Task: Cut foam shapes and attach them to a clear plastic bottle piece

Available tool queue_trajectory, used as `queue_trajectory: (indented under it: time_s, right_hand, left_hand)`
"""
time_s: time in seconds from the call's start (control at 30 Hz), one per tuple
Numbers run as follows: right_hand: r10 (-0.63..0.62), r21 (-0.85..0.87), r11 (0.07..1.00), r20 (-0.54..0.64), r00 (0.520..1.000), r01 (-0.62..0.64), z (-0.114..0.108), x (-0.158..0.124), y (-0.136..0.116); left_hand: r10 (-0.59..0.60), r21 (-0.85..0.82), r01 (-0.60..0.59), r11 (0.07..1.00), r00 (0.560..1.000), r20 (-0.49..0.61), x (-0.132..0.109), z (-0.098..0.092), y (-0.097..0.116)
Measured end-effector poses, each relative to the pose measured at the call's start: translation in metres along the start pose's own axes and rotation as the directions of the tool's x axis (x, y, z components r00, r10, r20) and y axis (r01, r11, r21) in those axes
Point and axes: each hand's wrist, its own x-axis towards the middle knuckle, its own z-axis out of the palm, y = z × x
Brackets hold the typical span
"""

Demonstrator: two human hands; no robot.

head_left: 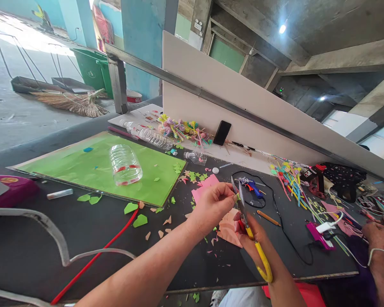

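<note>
At the black table (326, 264): up near the front edge, over a mess of paper scraps (168, 220).
Left hand (215, 199): pinches a tiny green paper bit (237, 196) between thumb and finger, with no gap showing; seems held just by the tips to keep skin off the blades.
Right hand (257, 230): curls around scissors (249, 233) with yellow handles; hard to tell just how, with some fingers hidden.
Blades: point up and away, parted a little, right by the green paper bit; likely tipped up to meet it in the air.
Peach paper (229, 228): lies under the hands, partly hidden; maybe left close for easy reach.
Pink paper (206, 187): lies flat just past the left hand.
Clear plastic bottle (124, 166): rests on the green sheet (160, 187), well off to the left; perhaps put there to be out of the way.
Tight side: to the right, with a blue glue gun (257, 191), a brown stick (269, 218) and a looping black cord (277, 211) near the blades.
Open room: in the air above the scraps, and on bare table left of the left arm, crossed by a red cord (123, 229).
Back edge: closed off by a tall white board (243, 106).
</note>
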Motion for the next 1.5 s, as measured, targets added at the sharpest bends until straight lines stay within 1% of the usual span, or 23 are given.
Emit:
queue_trajectory:
  time_s: [0.27, 0.43, 0.6, 0.87, 0.97, 1.1, 1.2, 1.33, 1.5]
  right_hand:
    - [-0.021, -0.033, 0.999, -0.018, 1.000, 0.020, -0.003, 0.003, -0.002]
    - [-0.049, -0.060, 0.997, -0.022, 0.999, 0.048, 0.000, 0.003, -0.001]
    - [-0.047, -0.029, 0.999, -0.020, 0.999, 0.046, 0.003, 0.001, -0.002]
    - [-0.083, 0.001, 0.997, 0.025, 0.996, 0.083, 0.006, 0.002, -0.004]
    - [-0.082, -0.021, 0.996, 0.031, 0.996, 0.083, 0.007, 0.003, -0.001]
    - [-0.083, 0.017, 0.996, 0.026, 0.996, 0.083, 0.008, 0.003, 0.001]
    - [-0.092, 0.011, 0.996, 0.022, 0.996, 0.092, 0.009, 0.003, 0.000]
    - [-0.069, -0.013, 0.998, 0.002, 0.998, 0.069, 0.010, 0.004, 0.001]
    - [-0.054, -0.023, 0.998, 0.012, 0.998, 0.054, 0.009, 0.007, 0.005]
  left_hand:
    - [-0.024, -0.015, 0.024, 1.000, 1.000, -0.011, 0.001, 0.000, -0.001]
    - [-0.022, -0.017, 0.022, 1.000, 1.000, -0.011, 0.001, 0.000, -0.002]
    - [-0.019, -0.048, 0.018, 0.999, 1.000, -0.019, 0.001, 0.000, -0.003]
    - [-0.030, -0.120, 0.024, 0.992, 0.999, -0.043, 0.001, 0.002, -0.004]
    - [-0.038, -0.131, 0.031, 0.991, 0.998, -0.053, 0.002, 0.002, -0.004]
    - [-0.037, -0.146, 0.028, 0.989, 0.998, -0.058, 0.002, 0.002, -0.005]
    - [-0.038, -0.150, 0.029, 0.988, 0.998, -0.057, 0.002, 0.002, -0.004]
    - [-0.047, -0.167, 0.038, 0.985, 0.997, -0.054, 0.001, 0.003, -0.002]
    - [-0.050, -0.171, 0.038, 0.985, 0.996, -0.068, 0.001, 0.003, 0.000]
